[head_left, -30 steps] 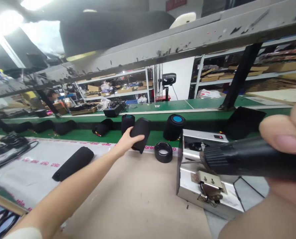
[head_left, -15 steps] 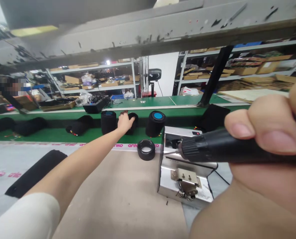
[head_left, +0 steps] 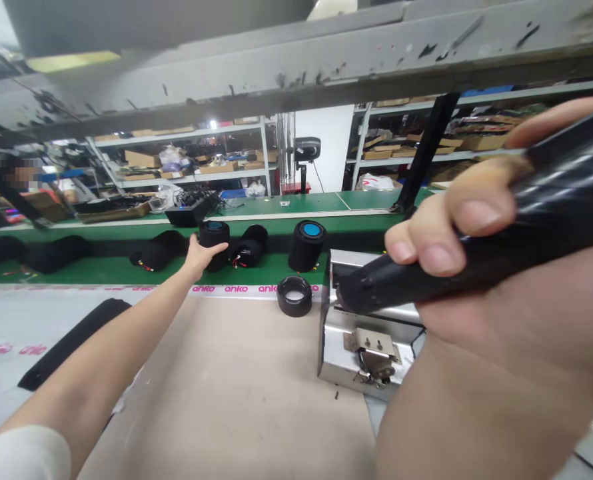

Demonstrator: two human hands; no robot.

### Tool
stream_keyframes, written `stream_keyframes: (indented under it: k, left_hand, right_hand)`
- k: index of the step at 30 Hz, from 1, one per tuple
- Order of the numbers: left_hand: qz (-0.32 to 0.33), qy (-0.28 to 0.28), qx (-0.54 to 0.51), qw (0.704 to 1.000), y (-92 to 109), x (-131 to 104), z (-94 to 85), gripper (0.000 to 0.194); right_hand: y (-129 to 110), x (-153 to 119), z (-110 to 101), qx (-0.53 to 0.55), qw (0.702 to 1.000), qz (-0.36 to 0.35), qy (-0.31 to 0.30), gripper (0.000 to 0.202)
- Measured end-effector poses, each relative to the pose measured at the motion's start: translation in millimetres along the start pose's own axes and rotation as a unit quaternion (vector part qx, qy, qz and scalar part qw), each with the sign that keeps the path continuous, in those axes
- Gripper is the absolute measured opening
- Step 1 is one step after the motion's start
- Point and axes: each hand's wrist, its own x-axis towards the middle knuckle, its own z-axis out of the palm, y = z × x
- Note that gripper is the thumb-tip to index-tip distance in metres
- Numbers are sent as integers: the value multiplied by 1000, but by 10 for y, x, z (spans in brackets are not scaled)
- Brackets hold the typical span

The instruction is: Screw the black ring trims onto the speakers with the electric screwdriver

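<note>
My left hand (head_left: 199, 259) reaches out to the green bench and is closed around an upright black cylindrical speaker (head_left: 216, 235) with a blue disc on top. Its thumb lies across the near side, with the fingers at the left. Right beside that speaker, another black speaker (head_left: 251, 247) lies on its side with small wires at its near end. In my right hand (head_left: 456, 233) is a black electric screwdriver (head_left: 406, 283), its tip pointing left over a metal screw feeder (head_left: 361, 347). A black ring (head_left: 295, 297) rests at the far edge of the beige mat.
A second upright speaker with a blue disc (head_left: 307, 247) stands behind the ring. Further black cylinders (head_left: 59, 253) lie along the green bench to the left. A black flat piece (head_left: 76, 340) is left of my forearm. A metal beam (head_left: 296, 67) crosses overhead.
My left hand has moved left from the lying speaker to the upright one. My right hand has shifted left and tilted the screwdriver, its tip lower over the screw feeder.
</note>
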Motion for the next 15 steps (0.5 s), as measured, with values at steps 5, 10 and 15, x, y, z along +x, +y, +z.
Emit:
stream_keyframes:
  k: [5, 10, 15]
  left_hand:
    - [-27, -17, -70, 997, 65, -192, -193, 45]
    - [0, -71, -146, 987, 109, -898, -586, 77]
    - [-1, -161, -185, 969, 22, -1552, -855, 88]
  right_hand:
    - [59, -104, 197, 27, 997, 21, -62, 26]
    - [436, -72, 496, -243, 917, 177, -261, 39]
    - [959, -173, 853, -401, 822, 228, -333, 27]
